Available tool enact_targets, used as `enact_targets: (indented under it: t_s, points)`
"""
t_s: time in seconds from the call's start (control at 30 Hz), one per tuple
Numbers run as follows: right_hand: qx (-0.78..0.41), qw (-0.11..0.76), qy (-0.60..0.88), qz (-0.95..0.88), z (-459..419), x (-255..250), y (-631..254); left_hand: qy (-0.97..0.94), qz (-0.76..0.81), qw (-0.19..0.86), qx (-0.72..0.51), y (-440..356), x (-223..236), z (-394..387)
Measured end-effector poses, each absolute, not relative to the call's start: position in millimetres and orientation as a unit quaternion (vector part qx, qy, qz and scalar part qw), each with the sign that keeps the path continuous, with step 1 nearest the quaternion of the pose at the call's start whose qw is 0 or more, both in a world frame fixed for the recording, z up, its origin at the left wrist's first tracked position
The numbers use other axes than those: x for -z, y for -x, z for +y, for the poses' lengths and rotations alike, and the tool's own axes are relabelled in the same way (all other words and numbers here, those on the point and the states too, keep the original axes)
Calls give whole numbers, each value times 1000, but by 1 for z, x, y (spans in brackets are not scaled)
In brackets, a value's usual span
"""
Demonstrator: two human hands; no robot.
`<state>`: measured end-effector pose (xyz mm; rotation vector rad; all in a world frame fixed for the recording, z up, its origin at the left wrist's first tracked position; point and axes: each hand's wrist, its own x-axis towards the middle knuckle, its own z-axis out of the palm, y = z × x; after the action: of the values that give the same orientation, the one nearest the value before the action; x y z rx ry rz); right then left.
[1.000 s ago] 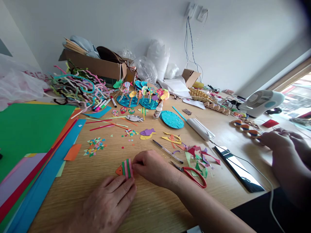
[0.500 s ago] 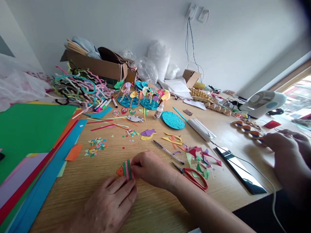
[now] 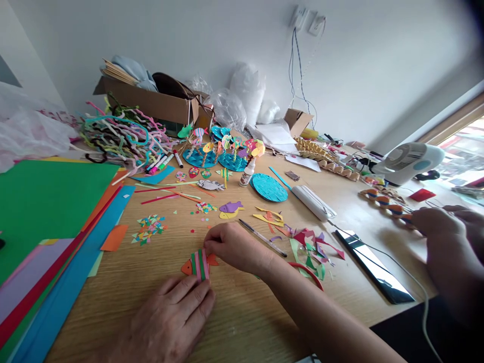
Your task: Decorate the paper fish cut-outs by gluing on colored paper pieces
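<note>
A small orange paper fish (image 3: 186, 267) with green and pink stripes lies on the table in front of me. My left hand (image 3: 172, 315) rests flat below it, fingertips at the fish's lower edge. My right hand (image 3: 236, 247) is closed in a pinch at the top edge, where a pink paper strip (image 3: 205, 263) crosses the body near the tail. The fingers partly cover the strip's upper end. Red-handled scissors (image 3: 310, 275) lie partly behind my right forearm. Just beyond my right hand are a pen (image 3: 262, 237) and a purple paper fish (image 3: 231, 206).
Coloured paper sheets (image 3: 49, 201) cover the left side. Paper bits (image 3: 149, 228) and scraps (image 3: 312, 247) lie about. Farther back stand a glue bottle (image 3: 247, 174) and a blue disc (image 3: 269, 187). At right are a phone (image 3: 374, 264) and another person's hands (image 3: 438, 222).
My right hand has shifted up toward the fish's top edge, uncovering its orange tail. The forearm now hides more of the scissors. My left hand stays in place.
</note>
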<state>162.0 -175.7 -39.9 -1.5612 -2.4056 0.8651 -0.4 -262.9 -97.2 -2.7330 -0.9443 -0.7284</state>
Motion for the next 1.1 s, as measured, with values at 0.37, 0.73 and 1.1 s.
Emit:
enact_targets:
  t_s: [0.37, 0.73, 1.1]
  points:
    - [-309, 50, 506, -804, -177, 48, -161, 912, -322, 81, 239, 0, 94, -264]
    - [-301, 43, 508, -806, -179, 45, -161, 911, -325, 79, 240, -1, 99, -262]
    - [-296, 35, 507, -809, -180, 46, -161, 915, -319, 78, 236, 1, 101, -264]
